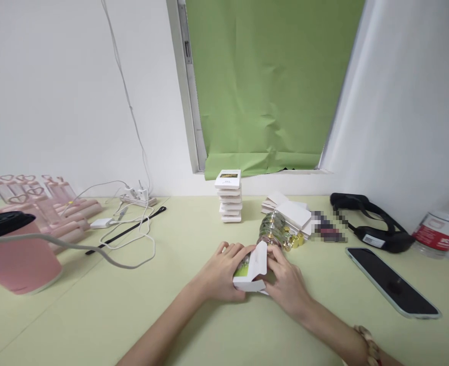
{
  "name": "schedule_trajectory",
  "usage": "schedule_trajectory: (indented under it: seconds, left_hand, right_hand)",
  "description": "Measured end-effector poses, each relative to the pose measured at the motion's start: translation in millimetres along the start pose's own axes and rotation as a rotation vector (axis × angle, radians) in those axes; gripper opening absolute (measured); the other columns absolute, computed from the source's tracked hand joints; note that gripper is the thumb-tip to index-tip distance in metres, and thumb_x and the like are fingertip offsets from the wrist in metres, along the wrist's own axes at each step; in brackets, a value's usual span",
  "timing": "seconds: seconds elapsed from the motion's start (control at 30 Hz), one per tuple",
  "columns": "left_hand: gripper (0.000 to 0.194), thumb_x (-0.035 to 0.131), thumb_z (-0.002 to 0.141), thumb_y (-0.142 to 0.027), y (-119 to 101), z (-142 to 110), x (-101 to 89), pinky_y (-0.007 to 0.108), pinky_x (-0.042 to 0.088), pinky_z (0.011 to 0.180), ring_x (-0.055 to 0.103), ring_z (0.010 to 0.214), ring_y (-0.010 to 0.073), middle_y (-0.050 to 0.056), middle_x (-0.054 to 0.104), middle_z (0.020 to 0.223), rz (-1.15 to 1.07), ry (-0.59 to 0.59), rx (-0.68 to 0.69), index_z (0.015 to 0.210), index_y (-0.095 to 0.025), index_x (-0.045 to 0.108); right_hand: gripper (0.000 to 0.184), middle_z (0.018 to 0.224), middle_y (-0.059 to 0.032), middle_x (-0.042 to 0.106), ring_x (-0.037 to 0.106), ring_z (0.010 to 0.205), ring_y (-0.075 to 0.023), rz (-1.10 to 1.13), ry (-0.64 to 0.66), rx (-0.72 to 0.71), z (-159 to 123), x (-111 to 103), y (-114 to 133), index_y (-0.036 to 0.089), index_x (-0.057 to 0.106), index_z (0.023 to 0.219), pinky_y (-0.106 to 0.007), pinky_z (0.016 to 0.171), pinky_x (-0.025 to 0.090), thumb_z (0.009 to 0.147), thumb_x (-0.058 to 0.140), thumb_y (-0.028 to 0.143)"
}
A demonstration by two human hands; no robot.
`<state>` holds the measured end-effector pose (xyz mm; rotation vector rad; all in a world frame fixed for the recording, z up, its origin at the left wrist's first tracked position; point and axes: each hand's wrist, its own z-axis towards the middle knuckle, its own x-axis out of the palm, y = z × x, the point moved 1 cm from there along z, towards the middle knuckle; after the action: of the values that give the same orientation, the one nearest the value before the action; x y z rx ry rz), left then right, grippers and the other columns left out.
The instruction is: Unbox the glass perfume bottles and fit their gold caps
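A small white cardboard box [249, 285], with a green patch on its face, lies tilted low over the table with its end flap standing up. My left hand [224, 272] is closed around the box's left side, thumb below and fingers on top. At the right end, my right hand [287, 284] is closed on the box by the raised flap; its fingertips are partly hidden behind the card. Just beyond my hands lies a row of clear glass bottles [272, 226], with several gold caps [295, 240] beside them. What the box contains is not clearly visible.
White boxes [230, 206] stand stacked at the back, with flat white cartons [293, 212] to their right. A phone [392, 282], black headset [372, 223] and plastic bottle [442, 223] sit at right. At left are a pink bin [22, 262], pink tubes [66, 223] and cables [132, 234].
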<state>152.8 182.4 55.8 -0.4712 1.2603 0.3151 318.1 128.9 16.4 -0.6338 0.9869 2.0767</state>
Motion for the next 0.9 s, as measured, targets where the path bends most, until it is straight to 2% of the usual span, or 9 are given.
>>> schedule_trajectory:
  seconds: [0.2,0.37,0.43,0.7,0.9]
  left_hand:
    - [0.086,0.060,0.054,-0.030,2,0,0.7,0.035,0.030,0.088,0.047,0.099,0.0235,0.006,0.049,0.115,0.001,-0.005,0.009,0.132,-0.026,0.023]
    - [0.082,0.058,0.057,-0.035,2,-2,4.4,0.037,0.029,0.089,0.048,0.097,0.0245,0.008,0.051,0.111,0.031,-0.040,0.030,0.132,-0.023,0.025]
    - [0.082,0.057,0.057,-0.038,0,-2,5.6,0.038,0.029,0.089,0.049,0.095,0.0249,0.009,0.052,0.109,0.062,-0.039,0.024,0.131,-0.021,0.028]
    - [0.081,0.056,0.053,-0.042,-8,-2,11.5,0.039,0.028,0.089,0.050,0.089,0.0251,0.008,0.054,0.104,0.142,0.016,0.034,0.127,-0.020,0.034]
    - [0.082,0.055,0.054,-0.043,-7,-1,11.4,0.038,0.029,0.088,0.050,0.091,0.0245,0.008,0.053,0.105,0.191,0.034,0.054,0.128,-0.019,0.032]
  right_hand:
    - [0.022,0.103,-0.0047,0.055,0.061,0.073,-0.0159,-0.008,-0.004,-0.006,0,-1,0,0.022,0.055,0.096,-0.025,0.054,0.048,0.074,0.058,0.022]
    - [0.010,0.088,-0.0014,0.060,0.058,0.059,-0.0124,0.022,-0.010,-0.037,0,-1,-1,0.021,0.059,0.079,-0.023,0.049,0.043,0.071,0.059,0.016]
    - [0.008,0.088,-0.0013,0.060,0.057,0.057,-0.0115,0.016,-0.018,-0.036,0,-1,0,0.021,0.060,0.076,-0.023,0.048,0.041,0.069,0.061,0.016]
    - [0.020,0.097,-0.0016,0.051,0.052,0.052,-0.0088,-0.062,0.048,0.101,-4,3,5,0.021,0.058,0.075,-0.022,0.044,0.034,0.061,0.070,0.029]
    - [0.014,0.100,-0.0023,0.047,0.054,0.059,-0.0087,0.033,0.108,0.145,-5,7,4,0.019,0.056,0.077,-0.021,0.050,0.038,0.066,0.060,0.012]
